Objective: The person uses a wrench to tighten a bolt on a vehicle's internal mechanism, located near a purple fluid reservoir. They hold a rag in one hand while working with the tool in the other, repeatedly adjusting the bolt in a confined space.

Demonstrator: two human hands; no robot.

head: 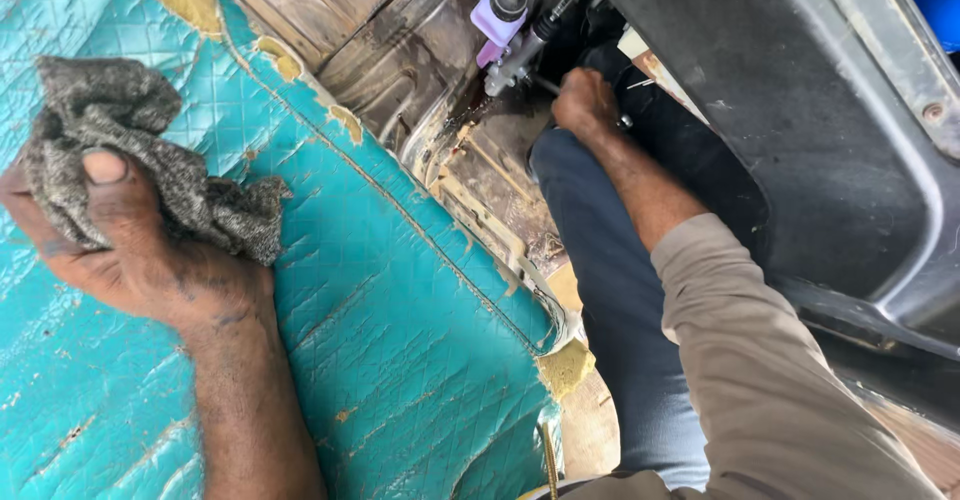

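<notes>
My left hand (120,245) rests on a torn teal quilted seat cover (400,320) and grips a grey rag (130,150) against it. My right hand (585,100) reaches far forward into a dark footwell, closed around a thin metal tool or rod whose tip shows near a metal cylinder (515,60). That cylinder carries a pale purple reservoir (497,15) with a black cap. A beige sleeve (760,360) covers my right forearm above the wrist.
My leg in blue trousers (620,300) runs down into the footwell. A rusty metal floor panel (400,60) lies beyond the seat. A dark grey plastic dashboard underside (800,110) overhangs on the right. Yellow foam (565,368) shows through the seat's torn edge.
</notes>
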